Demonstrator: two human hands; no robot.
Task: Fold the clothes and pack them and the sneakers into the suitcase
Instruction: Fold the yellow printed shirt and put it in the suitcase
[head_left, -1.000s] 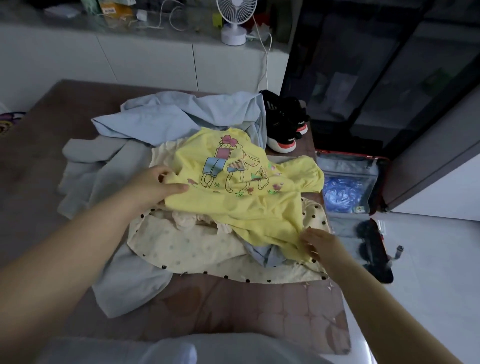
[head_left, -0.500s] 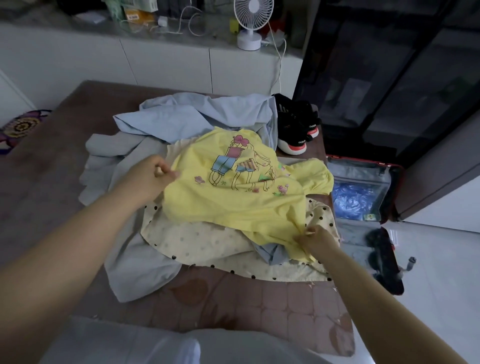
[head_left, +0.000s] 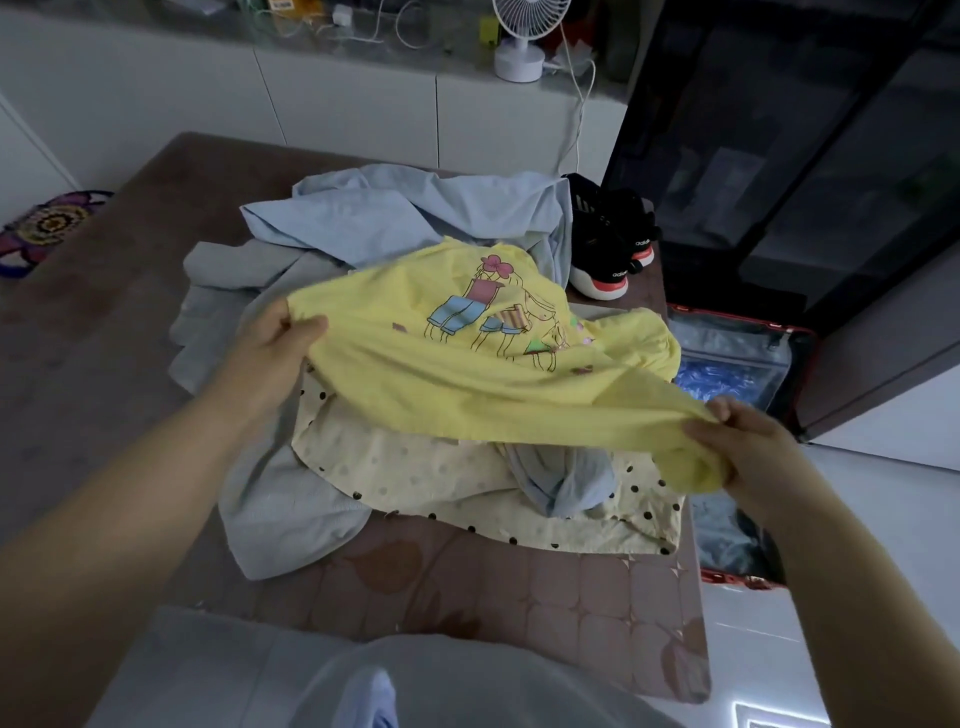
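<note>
Yellow T-shirt (head_left: 467, 379), cartoon print up: location?
— In the air above the clothes heap on the brown surface (head_left: 104, 338), stretched between both hands. A second ago it lies slack on the heap. Its far edge may still touch the pile; I cannot tell.

Hands?
— Left hand (head_left: 270, 353): pinches the shirt's left edge, thumb on top. Right hand (head_left: 743, 447): closed round a bunched corner at the right, now out past the heap toward the suitcase side.

Items beneath?
— Spotted cream garment (head_left: 415, 467), light blue shirt (head_left: 405, 218), grey garment (head_left: 280, 509), all unfolded.

Sneakers (head_left: 602, 249)?
— At the far right corner, just beside the blue shirt, not packed.

Suitcase (head_left: 727, 340)?
— Open on the floor to the right. No clothes visible in it.

Reading?
— Shirt is separated from the pile and pulled flat, likely ready to lay down for its first fold. Task barely started.
</note>
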